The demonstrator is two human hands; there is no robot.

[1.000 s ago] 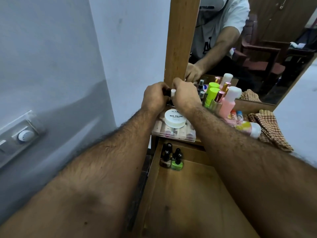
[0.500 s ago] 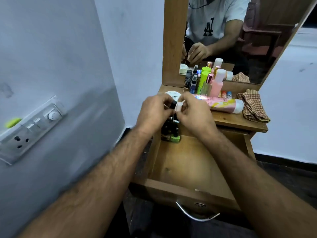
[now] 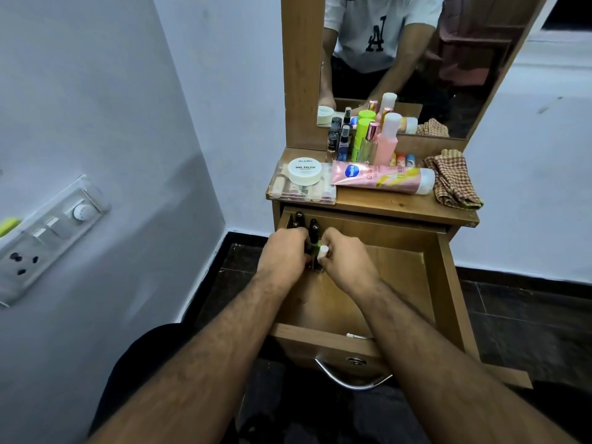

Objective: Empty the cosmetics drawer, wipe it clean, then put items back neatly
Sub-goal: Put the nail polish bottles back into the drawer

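The wooden drawer (image 3: 384,277) is pulled open below the dressing table top. Several black-capped nail polish bottles (image 3: 313,228) stand in its back left corner. Both hands are down in that corner, close together. My left hand (image 3: 285,249) has its fingers curled round a dark small bottle (image 3: 309,251), mostly hidden. My right hand (image 3: 347,259) pinches a white-capped small bottle (image 3: 322,252) right beside the green one in the group.
On the table top lie a clear box (image 3: 288,192) with a white nail polish tub (image 3: 304,170) on it, a pink tube (image 3: 381,178), upright bottles (image 3: 371,137) and a checked cloth (image 3: 453,181). A switchboard (image 3: 48,232) juts from the left wall. The drawer's metal handle (image 3: 350,379) faces me.
Both hands came down from the table top into the drawer's back left corner, carrying the small bottles. My view has pulled back and tilted down.
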